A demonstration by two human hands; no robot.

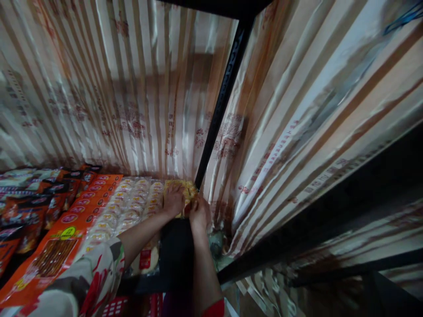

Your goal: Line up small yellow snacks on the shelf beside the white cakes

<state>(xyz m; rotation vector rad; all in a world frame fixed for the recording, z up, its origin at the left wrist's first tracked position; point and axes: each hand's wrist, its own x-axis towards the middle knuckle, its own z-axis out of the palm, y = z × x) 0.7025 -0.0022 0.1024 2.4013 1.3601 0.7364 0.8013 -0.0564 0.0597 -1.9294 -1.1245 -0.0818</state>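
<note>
At the far end of a dark shelf lies a yellow snack package (190, 190), close to the black upright post. My left hand (174, 201) rests on its left part, fingers stretched over the top. Around the right edge of the package, the fingers of my right hand (199, 213) are bent and closed; their tips are partly hidden. Left of my hands run rows of small round snacks in clear wrappers (132, 198). A clear pack with a red label (145, 259) lies nearer me, partly behind my left forearm.
Orange packs of brown sticks (53, 257) and dark-orange snack bags (24, 213) fill the shelf's left side. A black metal post (220, 103) rises beside my right hand. Striped printed plastic sheeting (142, 110) hangs behind. A red basket (115, 307) shows below the shelf.
</note>
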